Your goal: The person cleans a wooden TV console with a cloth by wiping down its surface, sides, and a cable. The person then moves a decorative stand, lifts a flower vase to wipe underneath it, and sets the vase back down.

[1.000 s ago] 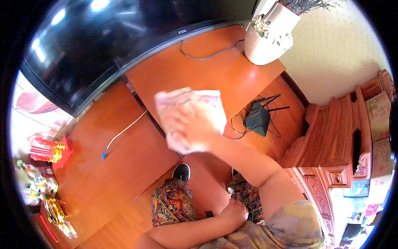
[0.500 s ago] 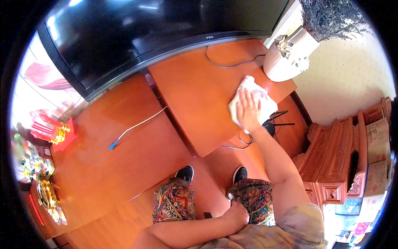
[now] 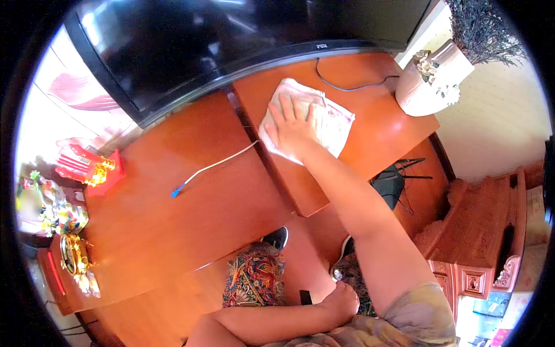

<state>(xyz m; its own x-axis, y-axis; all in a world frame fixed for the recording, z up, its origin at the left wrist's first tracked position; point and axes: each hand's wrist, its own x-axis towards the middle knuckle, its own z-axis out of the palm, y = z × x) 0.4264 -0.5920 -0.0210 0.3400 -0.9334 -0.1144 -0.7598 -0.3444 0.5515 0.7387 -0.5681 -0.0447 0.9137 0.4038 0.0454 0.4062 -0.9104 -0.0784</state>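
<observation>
My right hand [image 3: 295, 127] lies flat with fingers spread on a white and pink cloth [image 3: 334, 124]. The cloth is spread over the raised reddish-brown top [image 3: 370, 136] of the cabinet, below the television [image 3: 243, 40]. Down by my lap, my left hand [image 3: 342, 302] is closed in a loose fist; whatever may be inside it is hidden. A small black object [image 3: 305, 298] shows beside the left wrist. To the left of the raised top, a white cable [image 3: 222, 163] with a blue plug rests on the lower surface [image 3: 173, 231].
A white vase [image 3: 425, 87] with flowers stands at the raised top's right end, near a dark cable [image 3: 352, 89]. A black router [image 3: 390, 186] sits below. Carved wooden furniture [image 3: 474, 231] is at right. A red ornament [image 3: 107, 173] and gold clock [image 3: 74, 254] stand at left.
My right hand has slid the cloth leftward across the raised top, and the cloth is now spread wider. The whole view has shifted slightly. My left hand stays closed near my lap.
</observation>
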